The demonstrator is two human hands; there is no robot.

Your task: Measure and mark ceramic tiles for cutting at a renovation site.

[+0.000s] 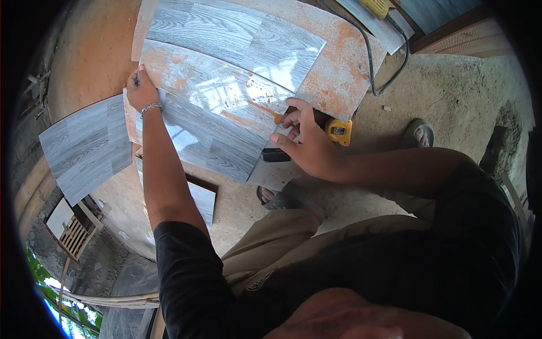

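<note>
My left hand (142, 90) grips the left end of a grey wood-patterned tile (209, 133), thumb uppermost. The tile's glossy face carries orange-brown dust and smears. My right hand (310, 144) is beside the tile's right end, fingers bent and thumb apart from them, with no held thing visible. Near its fingertips runs a thin orange-brown streak or stick (262, 110); which of the two I cannot tell. Just below the thumb is a black oblong thing (275, 155), partly hidden. A yellow tape measure (339, 132) sits right of my right hand.
Another grey tile (203, 25) lies beyond, on a dusty, orange-stained board (339, 73). A further tile (90, 147) is at the left. A yellow power tool (375, 8) with a black cord (370, 62) rests at the far right. My sandalled feet (419, 135) are on the dirt floor.
</note>
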